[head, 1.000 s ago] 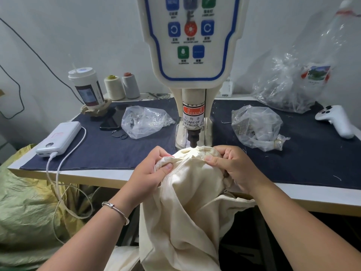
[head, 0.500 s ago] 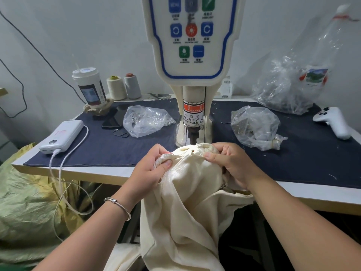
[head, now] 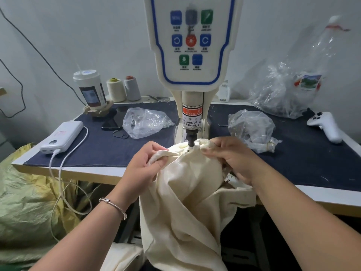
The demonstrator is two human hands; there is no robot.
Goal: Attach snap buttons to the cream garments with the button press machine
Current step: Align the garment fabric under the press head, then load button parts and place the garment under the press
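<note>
A cream garment [head: 183,202] is draped over the base of the button press machine [head: 192,55] and hangs down over the table's front edge. The machine's black punch tip [head: 191,141] stands just above the fabric, and a small metal snap button [head: 188,151] shows on the cloth right below it. My left hand [head: 145,165] pinches a fold of the garment to the left of the punch. My right hand [head: 232,155] pinches the rolled hem to the right of it. A zipper end [head: 226,181] peeks out under my right hand.
Two clear plastic bags [head: 145,122] [head: 252,128] lie either side of the machine on the dark blue table cover [head: 97,151]. A white power bank [head: 62,136] with a cable, a cup [head: 90,89], thread spools [head: 123,89], a phone, a white controller [head: 326,127] and a larger bag [head: 287,94] surround them.
The punch has lifted off the fabric, and a metal snap button now shows on the cloth beneath it. Both hands keep their hold on the garment in nearly the same places.
</note>
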